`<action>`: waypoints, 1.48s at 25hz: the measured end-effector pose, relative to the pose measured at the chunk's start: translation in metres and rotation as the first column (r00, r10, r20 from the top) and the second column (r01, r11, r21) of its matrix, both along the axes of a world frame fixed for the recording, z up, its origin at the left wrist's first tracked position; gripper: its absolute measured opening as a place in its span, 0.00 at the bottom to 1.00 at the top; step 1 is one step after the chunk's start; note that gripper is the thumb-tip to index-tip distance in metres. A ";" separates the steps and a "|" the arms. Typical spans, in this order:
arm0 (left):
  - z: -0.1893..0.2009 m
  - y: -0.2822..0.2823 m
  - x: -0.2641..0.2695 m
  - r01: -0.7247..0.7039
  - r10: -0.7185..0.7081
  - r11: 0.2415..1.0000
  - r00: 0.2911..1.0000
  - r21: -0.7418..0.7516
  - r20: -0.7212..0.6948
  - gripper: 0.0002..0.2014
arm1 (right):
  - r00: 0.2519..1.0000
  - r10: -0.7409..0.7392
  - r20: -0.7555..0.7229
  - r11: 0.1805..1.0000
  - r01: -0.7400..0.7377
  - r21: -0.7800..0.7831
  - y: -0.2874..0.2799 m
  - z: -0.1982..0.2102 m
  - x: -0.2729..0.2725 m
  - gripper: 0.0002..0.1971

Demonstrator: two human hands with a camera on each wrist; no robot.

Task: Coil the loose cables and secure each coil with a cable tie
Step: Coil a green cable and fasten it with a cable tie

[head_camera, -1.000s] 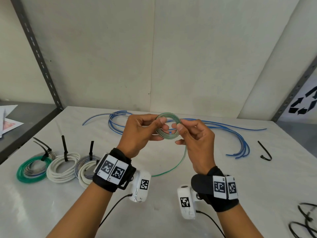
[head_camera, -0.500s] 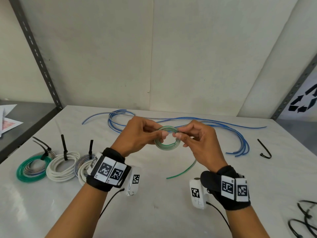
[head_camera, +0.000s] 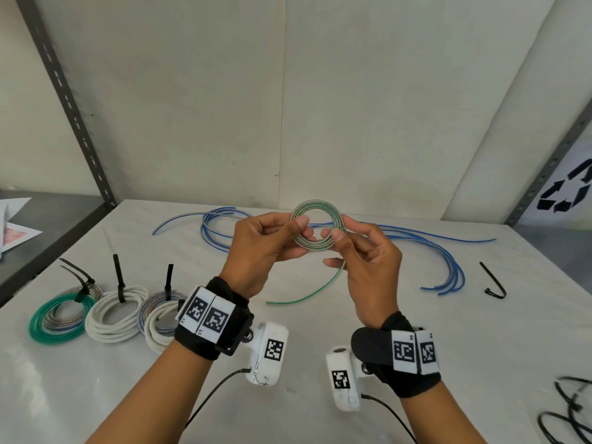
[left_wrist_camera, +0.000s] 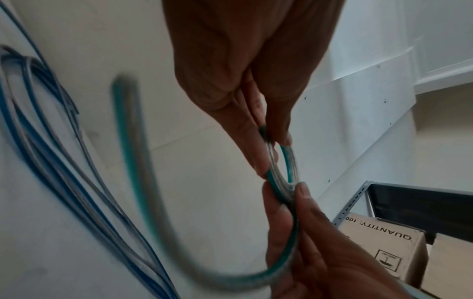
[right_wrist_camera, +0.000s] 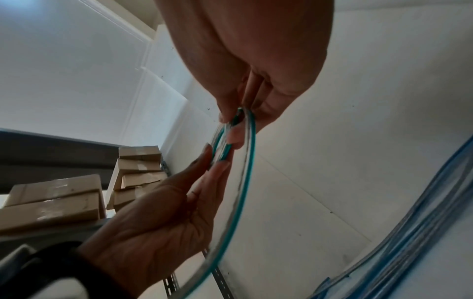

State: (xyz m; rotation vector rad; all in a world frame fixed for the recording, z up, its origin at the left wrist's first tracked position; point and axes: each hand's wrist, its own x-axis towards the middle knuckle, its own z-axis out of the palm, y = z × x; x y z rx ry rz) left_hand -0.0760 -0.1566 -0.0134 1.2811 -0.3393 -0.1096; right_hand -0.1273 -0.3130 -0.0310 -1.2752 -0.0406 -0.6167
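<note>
Your left hand pinches the left side of the green-striped coil between thumb and fingers, held up off the table in front of you; your right hand pinches the coil's lower right, other fingers loosely spread. A short loose tail hangs from the right hand's grip down toward the table, its tip lying on the surface or just above it, can't tell which

Risks from here, my read:
- Coil looks springy and small; only two pinch points hold the turns together. Ease either pinch while you feed the tail round and the loops likely fan out or pop open
- Tail blurs in the left wrist view, so it's swinging; it could whip past the coil instead of lying into it, giving a stray outer loop
- Nearest spare cable tie lies well off to your right, beyond the blue cable. Fetching it means freeing the right hand, leaving one pinch on the whole coil, the likeliest moment for it to unwind
- Reaching across could drag the blue cable or snag the tail in it

Three tied coils sit at your left, well clear; blue cable not yet coiled
</note>
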 end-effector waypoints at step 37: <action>-0.001 -0.002 -0.001 0.007 -0.011 0.998 0.998 -0.061 -0.059 0.09 | 0.998 0.052 -0.028 0.999 -0.052 0.002 -0.009 -0.002 0.000 0.08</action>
